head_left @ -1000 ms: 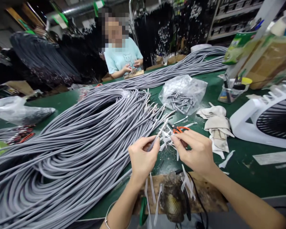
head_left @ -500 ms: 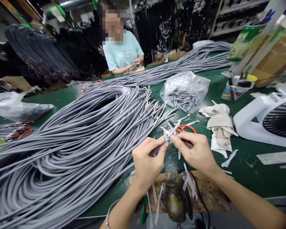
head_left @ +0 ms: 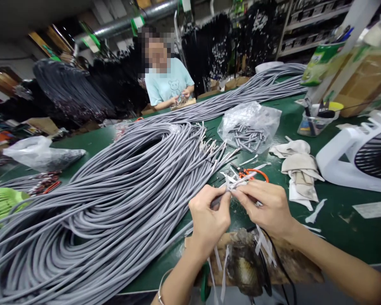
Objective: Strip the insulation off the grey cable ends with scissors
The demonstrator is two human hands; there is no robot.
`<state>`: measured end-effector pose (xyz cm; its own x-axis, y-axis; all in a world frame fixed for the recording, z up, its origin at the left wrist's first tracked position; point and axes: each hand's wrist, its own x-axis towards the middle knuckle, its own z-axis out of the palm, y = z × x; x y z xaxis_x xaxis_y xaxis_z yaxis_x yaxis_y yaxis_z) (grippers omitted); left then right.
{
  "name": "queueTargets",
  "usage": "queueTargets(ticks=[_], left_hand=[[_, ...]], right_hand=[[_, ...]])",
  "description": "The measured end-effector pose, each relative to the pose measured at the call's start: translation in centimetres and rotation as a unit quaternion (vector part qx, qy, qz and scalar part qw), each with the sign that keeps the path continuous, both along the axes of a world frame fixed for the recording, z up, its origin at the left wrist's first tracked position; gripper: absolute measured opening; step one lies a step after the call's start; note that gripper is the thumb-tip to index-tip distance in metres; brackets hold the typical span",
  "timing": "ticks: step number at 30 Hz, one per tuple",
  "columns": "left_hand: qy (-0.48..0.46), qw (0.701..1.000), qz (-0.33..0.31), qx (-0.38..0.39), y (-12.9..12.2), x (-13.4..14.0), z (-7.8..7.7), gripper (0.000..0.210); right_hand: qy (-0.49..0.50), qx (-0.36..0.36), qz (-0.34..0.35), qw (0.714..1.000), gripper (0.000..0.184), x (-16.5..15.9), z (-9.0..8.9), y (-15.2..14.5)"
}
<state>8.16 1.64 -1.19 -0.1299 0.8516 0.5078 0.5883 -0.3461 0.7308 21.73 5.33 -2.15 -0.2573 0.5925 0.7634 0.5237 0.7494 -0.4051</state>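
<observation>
Lying left on green tabletop (head_left: pixel 339 237): large looped bundle of grey round cables (head_left: pixel 114 199). Left hand (head_left: pixel 211 212): thumb and fingers closed on single grey cable (head_left: pixel 217 201), just right of bundle. Right hand (head_left: pixel 265 205): fingertips pinched on cable's frayed white end (head_left: pixel 239 182). Just beyond: orange-handled metal pliers (head_left: pixel 244 172). Farther right: crumpled off-white cloth (head_left: pixel 300 167), white plastic fan (head_left: pixel 336 163).

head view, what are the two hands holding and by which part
The left hand grips a grey cable near its end; the right hand pinches pale material at that end.
</observation>
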Motion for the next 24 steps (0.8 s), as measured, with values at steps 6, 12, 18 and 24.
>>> queueTargets(ticks=[6,12,18,24], left_hand=[[-0.004,0.999,0.039,-0.031,1.3,-1.0,-0.4,0.012],[-0.229,0.964,0.003,-0.135,2.5,-2.1,-0.1,0.023],[-0.273,0.951,-0.050,-0.137,1.1,-0.9,0.4,0.022],[-0.214,0.968,-0.029,-0.125,0.8,-0.7,0.5,0.021]], right_hand=[[-0.008,0.128,0.060,0.990,0.014,-0.9,0.5,-2.4],[0.024,0.016,0.030,0.999,0.010,-0.6,0.5,-1.8],[0.023,-0.100,-0.010,0.995,0.020,-0.4,0.4,-0.3],[0.006,-0.086,-0.012,0.996,0.024,-0.9,0.1,-0.9]])
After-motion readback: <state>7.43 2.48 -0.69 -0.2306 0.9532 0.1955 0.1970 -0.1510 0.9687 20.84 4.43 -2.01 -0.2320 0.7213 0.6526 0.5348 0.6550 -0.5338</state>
